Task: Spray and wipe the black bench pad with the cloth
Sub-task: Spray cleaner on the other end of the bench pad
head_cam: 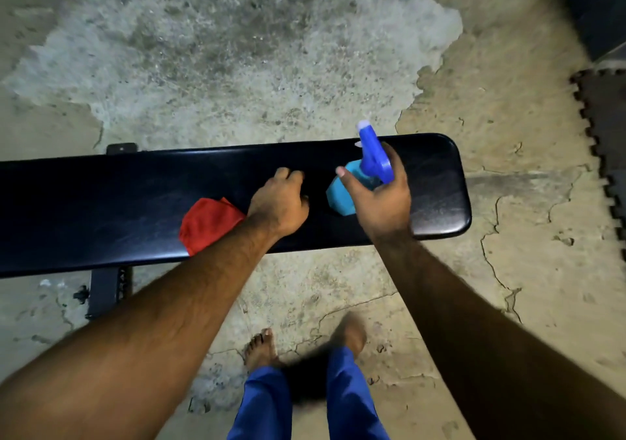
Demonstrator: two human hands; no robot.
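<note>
No readable text anywhere. Faint pale lettering runs down bench frame leg [119, 285], below black bench pad [101, 202] near its left end; too blurred to read.

The bench pad [101, 202] runs left to right across the floor [237, 67]. On it, the cloth [206, 224] lies left of centre, partly under the left forearm; the left hand [279, 202] is over the middle. Right of it, the right hand [379, 195] grips the spray bottle [359, 182] over the pad, and a foam mat [606, 128] lies on the floor at far right.

Dim, edges warped, slight blur
</note>
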